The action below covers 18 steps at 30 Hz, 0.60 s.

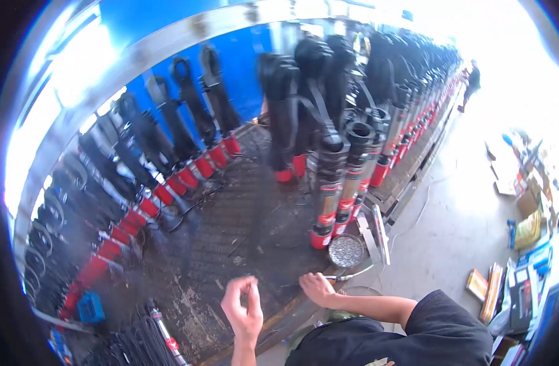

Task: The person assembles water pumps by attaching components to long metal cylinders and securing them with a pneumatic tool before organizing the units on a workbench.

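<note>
My left hand [243, 308] is raised over the near edge of the dark workbench [230, 213]. Its fingers curl toward the thumb; anything small between them is too blurred to make out. At the bench edge, my right hand [318, 289] is closed over a slim tool [330, 279] with a hose or cable running off to the right. A thin dark tip seems to stick out on the hand's left side. Just beyond this hand sits a round dish [346, 251] full of small metal pieces. Behind the dish stand upright cylindrical pumps [324, 201] with red bases and black cable bundles.
A long row of similar pumps [133, 219] lines the bench's left side. Black cables [130, 341] and a metal tube [166, 335] lie at the near left, with a blue bin [90, 307]. Boxes [526, 293] clutter the floor at right. Another person [472, 82] stands far off.
</note>
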### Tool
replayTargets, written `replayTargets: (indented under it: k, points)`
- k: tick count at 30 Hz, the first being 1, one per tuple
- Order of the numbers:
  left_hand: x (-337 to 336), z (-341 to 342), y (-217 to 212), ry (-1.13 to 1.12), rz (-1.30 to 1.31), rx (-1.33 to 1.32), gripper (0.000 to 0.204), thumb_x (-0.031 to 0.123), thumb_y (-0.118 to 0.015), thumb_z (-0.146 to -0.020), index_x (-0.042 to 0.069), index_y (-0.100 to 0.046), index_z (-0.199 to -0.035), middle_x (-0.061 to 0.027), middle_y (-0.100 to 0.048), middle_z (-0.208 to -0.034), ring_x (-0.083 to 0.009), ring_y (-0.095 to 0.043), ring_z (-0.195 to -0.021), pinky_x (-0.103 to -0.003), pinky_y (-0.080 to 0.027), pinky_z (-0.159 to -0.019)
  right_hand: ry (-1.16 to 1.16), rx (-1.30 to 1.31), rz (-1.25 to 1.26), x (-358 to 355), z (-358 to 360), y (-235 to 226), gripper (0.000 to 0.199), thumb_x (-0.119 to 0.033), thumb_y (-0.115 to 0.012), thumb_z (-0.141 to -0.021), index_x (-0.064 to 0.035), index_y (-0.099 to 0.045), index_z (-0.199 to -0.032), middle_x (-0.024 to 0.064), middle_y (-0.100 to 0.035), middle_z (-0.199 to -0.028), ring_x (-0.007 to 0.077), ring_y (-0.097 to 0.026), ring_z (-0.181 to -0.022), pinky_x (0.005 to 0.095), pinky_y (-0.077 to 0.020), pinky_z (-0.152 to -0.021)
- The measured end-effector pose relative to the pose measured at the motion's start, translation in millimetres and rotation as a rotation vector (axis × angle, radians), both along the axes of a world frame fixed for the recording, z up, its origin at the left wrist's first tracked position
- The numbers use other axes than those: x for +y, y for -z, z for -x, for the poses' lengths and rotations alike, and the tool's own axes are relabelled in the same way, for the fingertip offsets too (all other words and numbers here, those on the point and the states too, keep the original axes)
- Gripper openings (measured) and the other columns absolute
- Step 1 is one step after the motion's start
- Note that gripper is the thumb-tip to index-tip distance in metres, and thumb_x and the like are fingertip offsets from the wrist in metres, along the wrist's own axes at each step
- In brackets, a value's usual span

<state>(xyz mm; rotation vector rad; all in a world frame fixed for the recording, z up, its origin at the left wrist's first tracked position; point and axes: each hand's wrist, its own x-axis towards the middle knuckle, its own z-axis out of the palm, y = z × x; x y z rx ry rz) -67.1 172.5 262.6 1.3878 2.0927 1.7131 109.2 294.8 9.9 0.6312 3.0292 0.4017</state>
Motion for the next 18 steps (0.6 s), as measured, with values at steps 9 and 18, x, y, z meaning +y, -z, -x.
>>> replayTargets:
  k: [9, 18]
  points:
    - [262, -101, -166, 0.139, -0.166, 0.908, 0.021, 0.010, -0.073, -0.081, -0.001, -0.069, -0.099, -0.0109, -0.067, -0.102, -0.0326, -0.056, -0.105, -0.041, -0.046, -0.094, -0.060, 0.068, 0.160, 16, -6, -16, 0.025, -0.024, -0.059, -0.087, -0.0092, -0.058, -0.107, 0.0028, -0.061, -0.091, 0.0202, -0.060, -0.098, 0.0361, -0.0382, -0.081]
    - [281, -97, -159, 0.086, 0.123, 1.187, 0.023, 0.012, -0.070, -0.077, 0.005, -0.076, -0.098, -0.0081, -0.061, -0.090, -0.0289, -0.052, -0.100, -0.042, -0.044, -0.087, 0.250, 0.214, 0.520, 48, -106, -82, 0.039, -0.021, -0.068, -0.074, -0.0042, -0.057, -0.107, 0.0139, -0.065, -0.092, 0.0298, -0.066, -0.092, 0.0456, -0.0407, -0.085]
